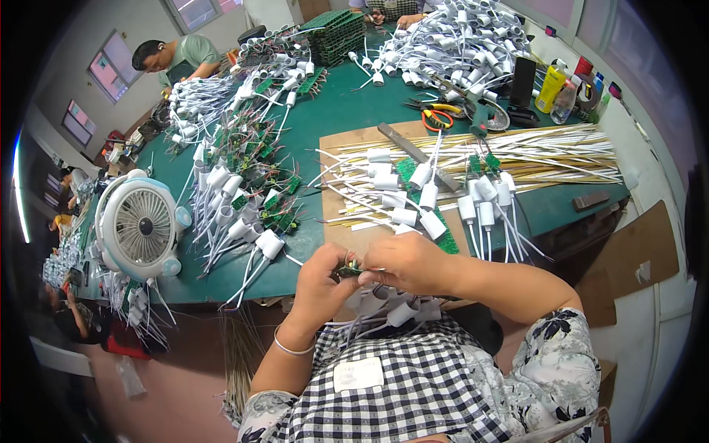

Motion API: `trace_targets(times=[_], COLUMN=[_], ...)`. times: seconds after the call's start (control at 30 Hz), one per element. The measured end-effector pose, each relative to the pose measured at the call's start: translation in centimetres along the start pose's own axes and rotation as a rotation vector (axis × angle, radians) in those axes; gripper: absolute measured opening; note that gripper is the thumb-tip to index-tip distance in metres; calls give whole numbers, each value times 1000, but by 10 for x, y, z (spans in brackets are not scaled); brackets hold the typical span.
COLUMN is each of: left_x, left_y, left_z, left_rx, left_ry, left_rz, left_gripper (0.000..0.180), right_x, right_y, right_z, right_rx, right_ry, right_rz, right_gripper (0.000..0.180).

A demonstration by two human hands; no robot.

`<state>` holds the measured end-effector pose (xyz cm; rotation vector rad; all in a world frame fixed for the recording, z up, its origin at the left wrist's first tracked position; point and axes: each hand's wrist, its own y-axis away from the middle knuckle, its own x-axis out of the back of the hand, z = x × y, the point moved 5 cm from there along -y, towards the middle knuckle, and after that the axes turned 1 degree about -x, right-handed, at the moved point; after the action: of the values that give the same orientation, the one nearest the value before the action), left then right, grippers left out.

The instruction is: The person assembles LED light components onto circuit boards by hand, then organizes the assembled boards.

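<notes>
In front of my chest, my left hand (322, 280) pinches a small green circuit board (349, 272) carrying tiny components and thin wires. My right hand (408, 262) meets it from the other side, thumb and fingertips closed at the board's right end. Its fingers partly hide the board. Below my hands, white cylindrical sockets with white cables (402, 314) rest at my lap. Just beyond lies brown cardboard (332, 236) holding more white sockets (405, 216), a green circuit-board strip (447, 242) and a flat metal bar (418, 153).
A white-and-blue fan (144, 225) stands left of a long heap of wired boards and sockets (255, 196). Long white and yellow wires (532, 156) lie to the right. Orange-handled pliers (437, 119), a yellow bottle (550, 87) and a socket pile (461, 52) sit farther back. Other people work around the green table (332, 96).
</notes>
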<state>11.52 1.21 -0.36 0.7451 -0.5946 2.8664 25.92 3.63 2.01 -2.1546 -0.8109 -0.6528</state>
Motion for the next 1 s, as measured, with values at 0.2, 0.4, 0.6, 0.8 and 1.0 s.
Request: trace_targets(times=[0.2, 0.4, 0.6, 0.8, 1.0], left_x=[4, 6, -8, -1, 6], left_y=[-7, -14, -16, -16, -6], left_z=[-19, -15, -15, -1, 18], left_rx=[93, 66, 144, 22, -472], left_ry=[91, 150, 87, 29, -212], left_rz=[-63, -63, -150, -170, -23], left_gripper=[25, 22, 24, 19, 28], right_x=[66, 75, 15, 78, 33], right_y=[-15, -19, -26, -41, 25], right_z=[-17, 14, 8, -8, 46], right_rx=[27, -400, -174, -113, -610], right_ry=[-201, -245, -2, -463, -462], right_rz=[394, -19, -131, 333, -308], right_gripper=[21, 40, 24, 18, 40])
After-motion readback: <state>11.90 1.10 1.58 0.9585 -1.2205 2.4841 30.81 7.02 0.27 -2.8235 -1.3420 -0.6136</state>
